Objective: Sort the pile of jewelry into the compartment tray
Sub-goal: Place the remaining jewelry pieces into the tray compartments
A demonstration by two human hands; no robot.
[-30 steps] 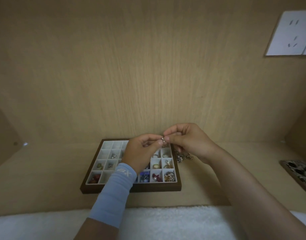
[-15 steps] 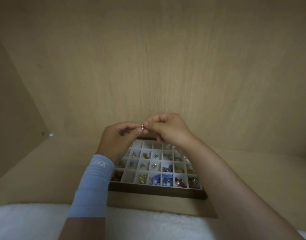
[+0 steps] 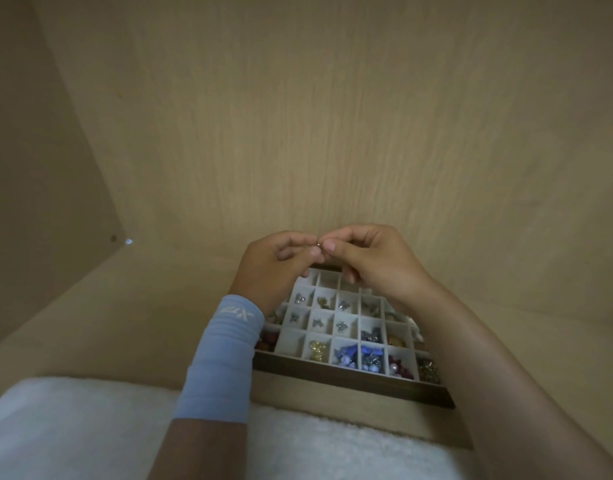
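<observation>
A dark wooden compartment tray (image 3: 350,377) with white dividers lies on the wooden surface, several cells holding small silver, gold, blue and red jewelry. Above its far edge my left hand (image 3: 274,268) and my right hand (image 3: 374,261) meet fingertip to fingertip, both pinching one tiny metal jewelry piece (image 3: 318,244). My left wrist wears a light blue sleeve (image 3: 222,358). My right forearm covers the tray's right side, and the jewelry pile is hidden.
A wood-grain back wall (image 3: 333,116) rises right behind the tray, and a side wall (image 3: 38,168) closes the left. A white fluffy cloth (image 3: 90,431) lies along the near edge.
The camera view has swung left, so the tray now sits lower right in the frame. Both hands stay together on the small piece and have lifted slightly above the tray's far edge.
</observation>
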